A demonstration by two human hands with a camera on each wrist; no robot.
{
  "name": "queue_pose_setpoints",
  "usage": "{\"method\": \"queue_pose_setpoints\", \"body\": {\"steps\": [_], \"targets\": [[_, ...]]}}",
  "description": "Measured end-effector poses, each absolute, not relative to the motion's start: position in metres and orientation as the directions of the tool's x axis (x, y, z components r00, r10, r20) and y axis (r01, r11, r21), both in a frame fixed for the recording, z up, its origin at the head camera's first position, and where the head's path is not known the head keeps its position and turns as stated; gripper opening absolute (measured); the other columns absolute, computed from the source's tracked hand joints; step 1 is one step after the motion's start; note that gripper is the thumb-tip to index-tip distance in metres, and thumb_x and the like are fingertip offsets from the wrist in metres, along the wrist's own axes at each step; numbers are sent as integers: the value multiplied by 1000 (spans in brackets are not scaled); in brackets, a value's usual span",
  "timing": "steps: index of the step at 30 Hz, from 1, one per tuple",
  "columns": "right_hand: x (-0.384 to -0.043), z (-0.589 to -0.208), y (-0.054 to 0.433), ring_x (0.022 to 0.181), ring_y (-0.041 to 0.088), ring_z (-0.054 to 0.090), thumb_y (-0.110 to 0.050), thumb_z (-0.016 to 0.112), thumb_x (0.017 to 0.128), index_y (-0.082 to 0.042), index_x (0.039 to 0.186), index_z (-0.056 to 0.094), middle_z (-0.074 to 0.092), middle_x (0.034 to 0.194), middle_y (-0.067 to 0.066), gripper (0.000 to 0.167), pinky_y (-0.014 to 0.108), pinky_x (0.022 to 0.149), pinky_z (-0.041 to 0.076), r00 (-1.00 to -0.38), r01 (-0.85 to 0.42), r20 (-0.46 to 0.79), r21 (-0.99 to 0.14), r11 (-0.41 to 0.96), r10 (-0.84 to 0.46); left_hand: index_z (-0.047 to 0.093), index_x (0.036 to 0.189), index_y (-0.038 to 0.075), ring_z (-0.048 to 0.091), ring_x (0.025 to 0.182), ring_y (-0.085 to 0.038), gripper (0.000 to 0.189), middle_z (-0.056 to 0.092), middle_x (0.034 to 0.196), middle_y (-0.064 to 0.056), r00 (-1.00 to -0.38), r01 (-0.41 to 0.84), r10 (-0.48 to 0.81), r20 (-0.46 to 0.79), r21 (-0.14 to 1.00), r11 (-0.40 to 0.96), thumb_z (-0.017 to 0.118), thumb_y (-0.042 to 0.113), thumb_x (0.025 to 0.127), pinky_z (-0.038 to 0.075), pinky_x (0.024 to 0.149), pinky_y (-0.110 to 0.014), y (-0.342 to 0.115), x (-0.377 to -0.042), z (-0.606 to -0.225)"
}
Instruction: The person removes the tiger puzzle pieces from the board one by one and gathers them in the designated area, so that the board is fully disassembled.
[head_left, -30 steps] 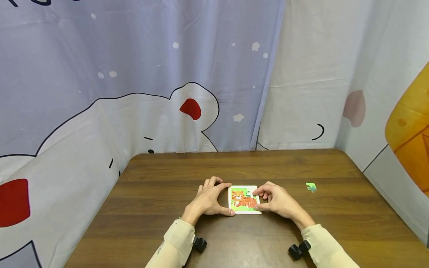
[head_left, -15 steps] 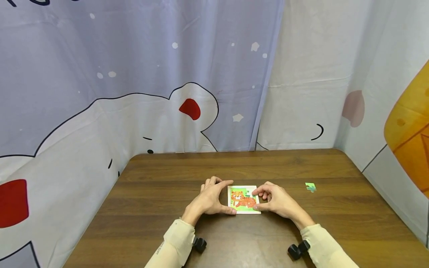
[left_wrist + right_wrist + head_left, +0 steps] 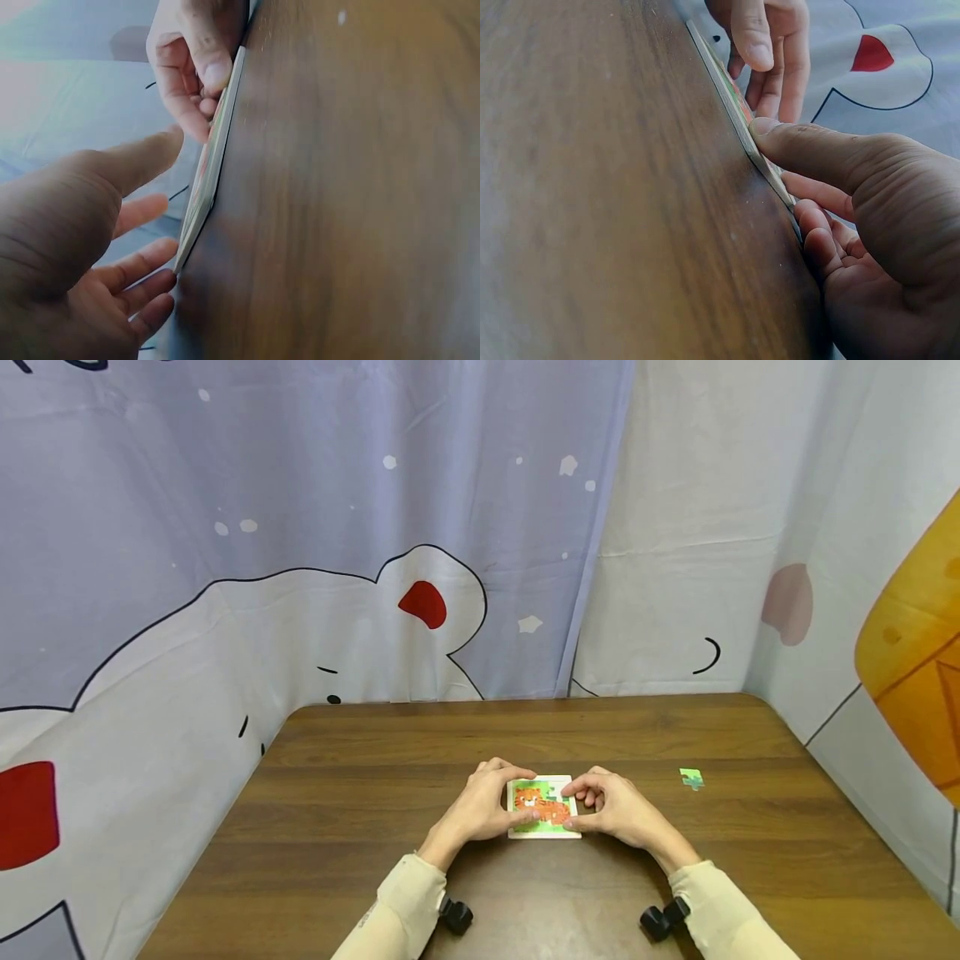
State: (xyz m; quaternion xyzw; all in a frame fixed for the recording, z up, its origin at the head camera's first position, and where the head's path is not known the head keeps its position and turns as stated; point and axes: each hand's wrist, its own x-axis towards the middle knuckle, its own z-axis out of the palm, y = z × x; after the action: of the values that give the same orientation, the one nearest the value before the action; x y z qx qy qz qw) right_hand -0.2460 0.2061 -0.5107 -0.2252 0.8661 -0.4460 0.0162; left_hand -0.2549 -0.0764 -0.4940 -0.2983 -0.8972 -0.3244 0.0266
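A small square jigsaw puzzle (image 3: 553, 813) with a white border lies flat on the table, showing an orange tiger on green. Pale gaps show in its upper right part. My left hand (image 3: 483, 806) is spread at its left side, thumb over the tiger picture and index finger by the far edge. In the left wrist view that thumb (image 3: 150, 156) is raised off the board. My right hand (image 3: 626, 808) holds the right side; in the right wrist view its thumb (image 3: 769, 129) presses on the board, with fingers curled at the edge.
One loose green jigsaw piece (image 3: 692, 778) lies on the brown wooden table (image 3: 360, 827), to the right of and beyond my right hand. A printed curtain (image 3: 337, 510) hangs behind the table and along its sides.
My left hand has shifted right, its thumb moving from the near left corner to over the picture. The right hand keeps its place on the board.
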Motion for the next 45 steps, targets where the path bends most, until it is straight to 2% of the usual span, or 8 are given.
{"method": "queue_pose_setpoints", "body": {"steps": [14,22,45], "targets": [[-248,-511,206,90,18,58,-23,102,82,-12,115,83,64,100,7,40,24,76,49,-901,-364,162,-787,498,-402,81,132,10,59,126,-31,52,67,128,-8,-857,509,446,258,561,653,96,33,87,47,106,-54,-70,-257,-504],[-248,-512,206,89,18,60,-17,95,91,-12,114,83,66,99,7,26,23,74,49,-899,-372,168,-782,500,-405,81,131,13,59,128,-31,52,67,129,-6,-881,466,414,230,581,668,98,34,86,47,108,-54,-69,-255,-504],[-246,-511,202,89,23,60,-9,95,88,-6,114,79,66,101,10,31,23,74,50,-913,-326,150,-829,455,-379,81,133,14,58,128,-30,53,66,131,-5,-890,448,403,213,577,683,97,34,87,46,109,-51,-69,-254,-504]]}}
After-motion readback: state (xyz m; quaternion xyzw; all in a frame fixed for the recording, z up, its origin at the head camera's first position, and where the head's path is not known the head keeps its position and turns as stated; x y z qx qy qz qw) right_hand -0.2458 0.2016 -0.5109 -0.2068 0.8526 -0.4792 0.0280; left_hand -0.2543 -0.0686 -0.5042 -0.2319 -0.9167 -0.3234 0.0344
